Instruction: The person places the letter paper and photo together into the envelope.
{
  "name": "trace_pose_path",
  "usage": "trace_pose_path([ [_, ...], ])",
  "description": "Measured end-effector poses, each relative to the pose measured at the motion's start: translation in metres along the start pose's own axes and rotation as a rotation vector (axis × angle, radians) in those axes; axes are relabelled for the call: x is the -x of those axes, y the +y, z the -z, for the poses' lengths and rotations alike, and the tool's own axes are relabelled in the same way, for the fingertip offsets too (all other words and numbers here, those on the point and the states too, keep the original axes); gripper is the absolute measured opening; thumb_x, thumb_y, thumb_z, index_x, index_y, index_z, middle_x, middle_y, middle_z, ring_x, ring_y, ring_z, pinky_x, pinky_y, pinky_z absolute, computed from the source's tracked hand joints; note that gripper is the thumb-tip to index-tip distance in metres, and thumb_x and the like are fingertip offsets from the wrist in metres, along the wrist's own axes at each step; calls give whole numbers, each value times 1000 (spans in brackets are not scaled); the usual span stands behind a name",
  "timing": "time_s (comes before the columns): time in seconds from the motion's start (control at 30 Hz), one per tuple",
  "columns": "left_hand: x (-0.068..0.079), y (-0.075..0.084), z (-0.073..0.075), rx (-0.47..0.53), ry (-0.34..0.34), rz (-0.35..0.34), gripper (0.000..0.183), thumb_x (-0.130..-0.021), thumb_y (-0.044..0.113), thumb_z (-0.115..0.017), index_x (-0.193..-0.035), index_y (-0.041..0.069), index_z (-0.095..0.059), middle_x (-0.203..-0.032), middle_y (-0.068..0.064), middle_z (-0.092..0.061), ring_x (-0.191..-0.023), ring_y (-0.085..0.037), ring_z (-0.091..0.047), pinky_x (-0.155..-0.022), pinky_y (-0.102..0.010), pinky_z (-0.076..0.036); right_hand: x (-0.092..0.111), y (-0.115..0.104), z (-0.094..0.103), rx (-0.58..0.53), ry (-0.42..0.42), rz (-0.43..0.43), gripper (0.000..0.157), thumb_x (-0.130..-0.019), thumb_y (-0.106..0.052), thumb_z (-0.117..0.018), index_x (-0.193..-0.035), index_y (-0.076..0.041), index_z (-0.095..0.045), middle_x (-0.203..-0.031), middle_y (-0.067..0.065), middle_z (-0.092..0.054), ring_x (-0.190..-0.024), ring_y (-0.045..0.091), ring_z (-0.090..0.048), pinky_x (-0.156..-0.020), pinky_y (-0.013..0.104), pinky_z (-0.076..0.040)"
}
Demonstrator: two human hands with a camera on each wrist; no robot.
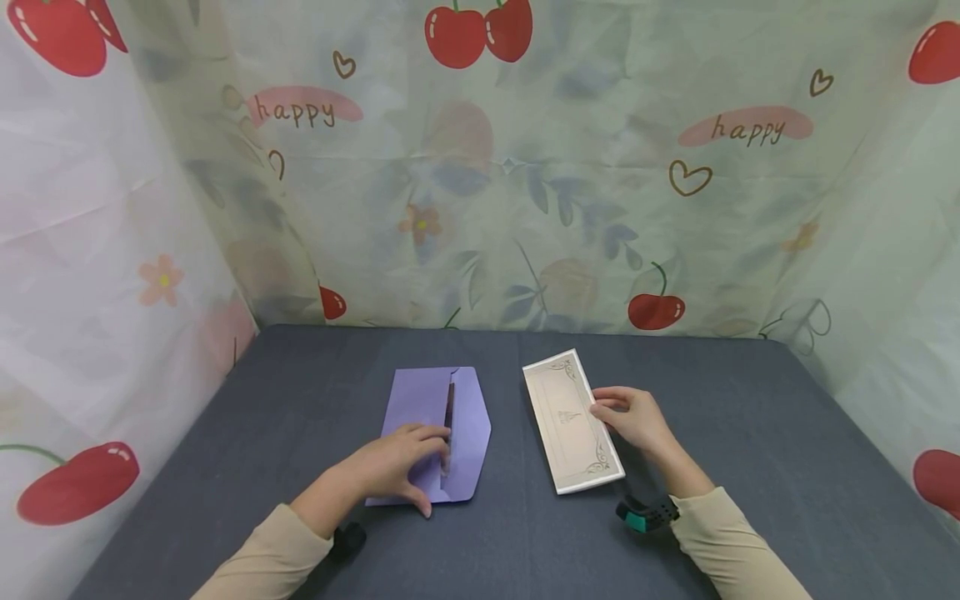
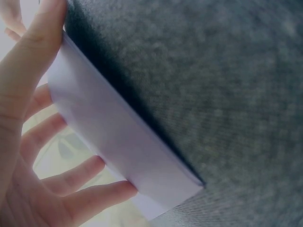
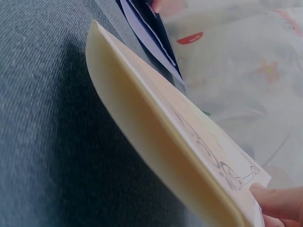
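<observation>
A purple envelope (image 1: 416, 400) lies on the dark tabletop left of centre, with its pointed flap (image 1: 471, 442) spread to the right and a dark slit showing along its opening. My left hand (image 1: 401, 462) holds the envelope, bent fingertips at the opening and thumb at the near edge. In the left wrist view, spread fingers touch one side of the pale purple envelope (image 2: 113, 123). To the right, my right hand (image 1: 633, 421) pinches the right edge of a cream folded card (image 1: 570, 425) with ornate corners. From the right wrist, the card (image 3: 156, 127) looks tilted, its layers slightly parted.
The dark grey cloth tabletop (image 1: 517, 550) runs back to a hanging curtain (image 1: 480, 208) printed with cherries and flowers. More curtain hangs on both sides. Straps with dark devices sit at both wrists, the right one partly green (image 1: 636, 522).
</observation>
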State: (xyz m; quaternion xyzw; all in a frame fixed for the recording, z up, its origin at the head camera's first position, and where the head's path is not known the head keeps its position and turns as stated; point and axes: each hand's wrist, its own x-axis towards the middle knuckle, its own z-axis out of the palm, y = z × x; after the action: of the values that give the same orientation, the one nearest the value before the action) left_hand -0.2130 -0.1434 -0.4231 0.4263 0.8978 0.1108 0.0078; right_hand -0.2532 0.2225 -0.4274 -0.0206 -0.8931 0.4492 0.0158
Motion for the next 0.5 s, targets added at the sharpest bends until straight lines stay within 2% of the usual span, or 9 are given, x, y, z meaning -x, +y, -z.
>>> trace_pose_path([
  [0.2,0,1,1,9,0,2,60,-60,48,-80,-104,15,-56,-135,-11,-51,-121,-34,-49,-98,-46,-43,2,-10,-6,-18,-24,-14,33,-86,-10,-63,-117,4,-60,-102,21,-67,-80,15,-63,-67,29,-56],
  [0.5,0,3,2,24,-14,23,60,-60,46,-81,-104,16,-56,-136,-12,-50,-122,-35,-48,-98,-47,-43,4,-14,-18,-43,-34,-14,32,-85,-8,-64,-115,3,-61,-101,20,-68,-79,15,-63,-67,29,-56],
])
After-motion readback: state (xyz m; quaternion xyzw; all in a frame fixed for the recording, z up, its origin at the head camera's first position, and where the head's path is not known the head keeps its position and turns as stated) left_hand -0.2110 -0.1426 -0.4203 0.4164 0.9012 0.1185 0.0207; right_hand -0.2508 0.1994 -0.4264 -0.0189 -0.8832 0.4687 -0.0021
